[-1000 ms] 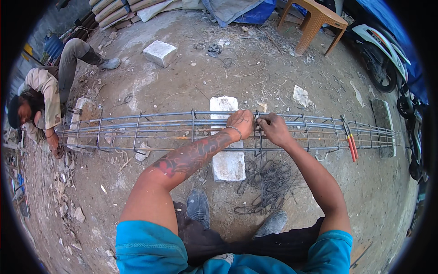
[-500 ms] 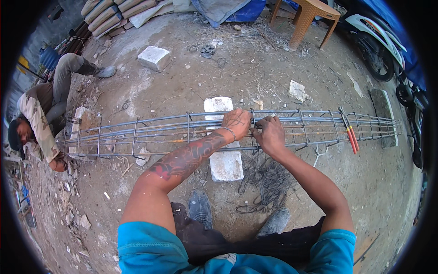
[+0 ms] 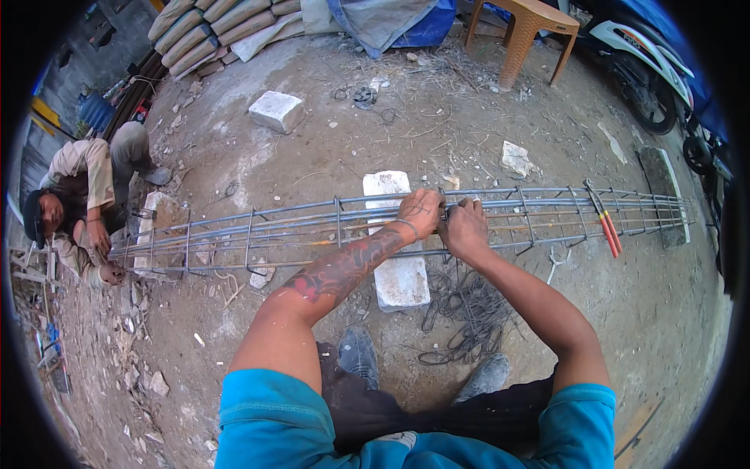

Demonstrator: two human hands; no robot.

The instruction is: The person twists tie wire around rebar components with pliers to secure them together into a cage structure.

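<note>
- Fingers of left hand [image 3: 419, 213] and right hand [image 3: 462, 229] curl tight, pinching a joint mid-span on rebar cage [image 3: 258, 233].
- Stirrups look placed both sides of that joint; tie there unfinished.
- Tie wire bundle [image 3: 467, 306] lies just below the cage; red-handled pliers [image 3: 608, 231] rest on the cage, toward its right end.

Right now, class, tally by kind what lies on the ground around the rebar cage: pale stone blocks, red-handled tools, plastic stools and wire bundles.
Pale stone blocks: 3
Red-handled tools: 1
Plastic stools: 1
Wire bundles: 1
Total: 6
</note>
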